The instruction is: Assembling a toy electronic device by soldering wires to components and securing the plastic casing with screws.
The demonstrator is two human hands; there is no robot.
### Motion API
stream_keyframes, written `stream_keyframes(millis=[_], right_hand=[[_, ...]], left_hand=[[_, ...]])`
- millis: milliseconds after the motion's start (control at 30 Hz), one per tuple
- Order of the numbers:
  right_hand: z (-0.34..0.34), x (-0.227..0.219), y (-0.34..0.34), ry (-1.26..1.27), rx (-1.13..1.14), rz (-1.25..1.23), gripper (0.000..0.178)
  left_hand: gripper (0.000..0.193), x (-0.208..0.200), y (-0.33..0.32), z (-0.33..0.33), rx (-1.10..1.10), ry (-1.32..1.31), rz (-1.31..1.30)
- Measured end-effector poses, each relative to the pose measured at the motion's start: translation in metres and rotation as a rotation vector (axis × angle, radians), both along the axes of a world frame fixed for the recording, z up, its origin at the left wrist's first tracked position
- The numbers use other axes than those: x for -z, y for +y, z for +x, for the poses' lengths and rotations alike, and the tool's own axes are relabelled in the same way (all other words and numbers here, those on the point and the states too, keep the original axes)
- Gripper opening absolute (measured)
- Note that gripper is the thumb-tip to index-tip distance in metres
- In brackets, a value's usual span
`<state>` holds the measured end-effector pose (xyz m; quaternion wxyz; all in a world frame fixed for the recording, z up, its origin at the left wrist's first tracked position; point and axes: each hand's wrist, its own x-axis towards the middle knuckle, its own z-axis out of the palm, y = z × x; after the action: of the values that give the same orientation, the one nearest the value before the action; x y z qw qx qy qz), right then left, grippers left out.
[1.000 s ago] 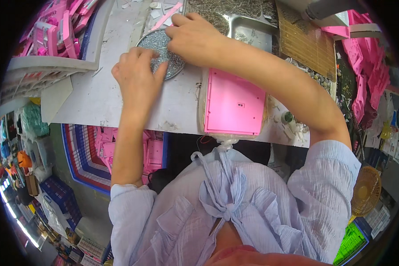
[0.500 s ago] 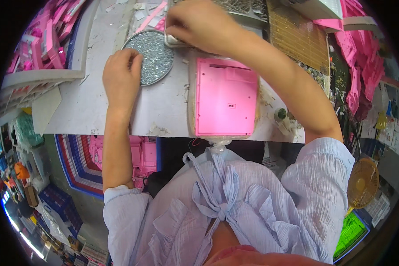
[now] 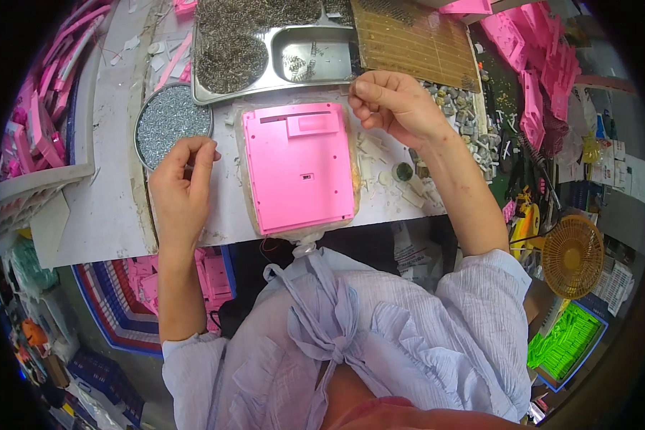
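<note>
A flat pink plastic panel (image 3: 304,172) with small holes and a slot lies on a clear-wrapped pad (image 3: 249,204) at the table's front edge. My right hand (image 3: 398,107) is off the panel's upper right corner, thumb and forefinger pinched. A tiny dark thing seems to be at those fingertips, too small to name. Beside the panel's left, my left hand (image 3: 180,190) is closed in a pinch against the near rim of a round tin (image 3: 142,147) full of small silvery screws. What its fingertips hold is hidden.
Behind the panel stands a metal tray (image 3: 283,87) with heaps of small dark springs. A brown ribbed board (image 3: 416,46) and scattered small metal parts (image 3: 473,122) are to its right. Pink parts fill a crate (image 3: 46,175) at left. A basket (image 3: 115,287) is below; a fan (image 3: 572,256) stands right.
My right hand has moved from above the tray area to the panel's upper right corner. The whole view has shifted, showing more of the tray. My left hand stays by the tin.
</note>
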<state>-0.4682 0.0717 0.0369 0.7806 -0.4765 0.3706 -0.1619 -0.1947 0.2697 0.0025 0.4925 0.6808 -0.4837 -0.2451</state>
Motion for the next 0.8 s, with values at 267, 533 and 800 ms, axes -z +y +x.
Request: stream_keyframes(millis=[267, 533, 800], right_hand=[[-0.01, 0.019, -0.007, -0.189, -0.066, 0.114, 0.016], [0.011, 0.02, 0.004, 0.277, -0.101, -0.64, 0.013], [0.015, 0.025, 0.004, 0.306, -0.156, -0.768, 0.011]], left_hand=[[0.01, -0.004, 0.016, -0.002, -0.082, 0.184, 0.054], [0.01, -0.005, 0.013, -0.001, -0.026, 0.11, 0.098], [0.012, -0.01, 0.007, 0.004, 0.079, -0.055, 0.178]])
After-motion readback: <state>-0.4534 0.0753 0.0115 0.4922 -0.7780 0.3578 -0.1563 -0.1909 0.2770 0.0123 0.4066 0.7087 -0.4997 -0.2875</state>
